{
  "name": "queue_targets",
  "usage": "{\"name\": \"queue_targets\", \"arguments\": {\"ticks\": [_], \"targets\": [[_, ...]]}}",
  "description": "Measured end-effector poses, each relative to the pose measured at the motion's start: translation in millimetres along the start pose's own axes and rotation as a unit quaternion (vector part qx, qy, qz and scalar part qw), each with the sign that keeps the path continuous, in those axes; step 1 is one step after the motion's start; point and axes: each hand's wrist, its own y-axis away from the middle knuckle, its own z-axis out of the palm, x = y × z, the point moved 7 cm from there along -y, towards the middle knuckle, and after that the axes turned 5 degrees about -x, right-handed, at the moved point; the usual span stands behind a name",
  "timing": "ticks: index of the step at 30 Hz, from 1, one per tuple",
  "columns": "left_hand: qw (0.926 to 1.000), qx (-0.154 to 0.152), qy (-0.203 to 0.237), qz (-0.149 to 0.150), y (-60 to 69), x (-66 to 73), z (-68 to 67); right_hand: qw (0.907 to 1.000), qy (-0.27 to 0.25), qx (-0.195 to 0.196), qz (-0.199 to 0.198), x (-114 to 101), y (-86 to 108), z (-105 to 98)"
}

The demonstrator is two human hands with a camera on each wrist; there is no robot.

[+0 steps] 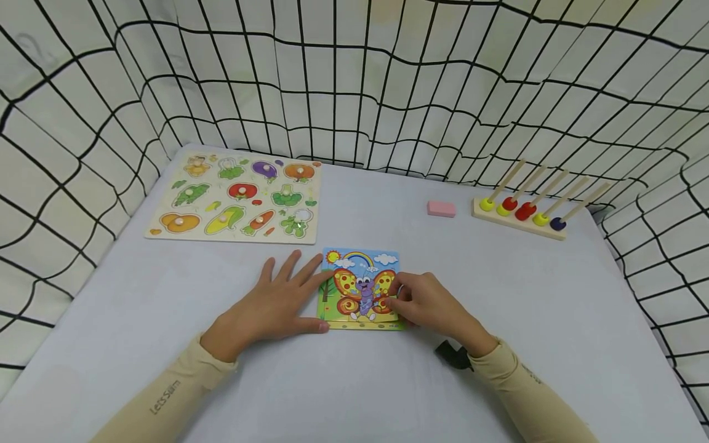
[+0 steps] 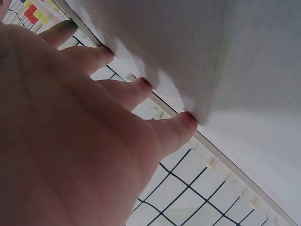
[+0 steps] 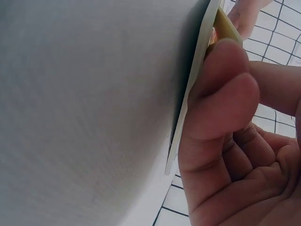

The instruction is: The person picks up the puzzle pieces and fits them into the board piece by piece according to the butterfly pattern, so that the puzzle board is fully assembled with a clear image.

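A square butterfly puzzle [image 1: 362,286] lies on the white table in the head view, showing a purple butterfly with yellow-and-red wings under a rainbow. At its left side my left hand [image 1: 279,301] rests with fingers spread, the thumb and index finger touching the edge. My right hand [image 1: 429,304] is at the right side, where curled thumb and index finger pinch a puzzle piece at the lower right wing. In the right wrist view that puzzle piece [image 3: 227,27] stands tilted up from the board [image 3: 176,141]; the fingertips partly hide it.
A vegetable peg puzzle [image 1: 218,187] lies at the back left. Toward the back right are a pink block [image 1: 441,209] and a wooden bead stand [image 1: 517,218] with coloured beads on pegs. Black netting [image 1: 332,92] surrounds the table. Beside my right wrist is a black object [image 1: 453,355].
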Motion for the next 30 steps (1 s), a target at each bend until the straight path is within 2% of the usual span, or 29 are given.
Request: {"name": "queue_targets", "arguments": {"ticks": [12, 30], "targets": [[1.0, 0.004, -0.001, 0.002, 1.4, 0.6, 0.0, 0.9993, 0.018, -0.019, 0.027, 0.4, -4.2, 3.4], [1.0, 0.004, -0.001, 0.002, 1.2, 1.3, -1.1, 0.9975, 0.044, -0.022, 0.052, -1.5, -6.8, 4.5]]}}
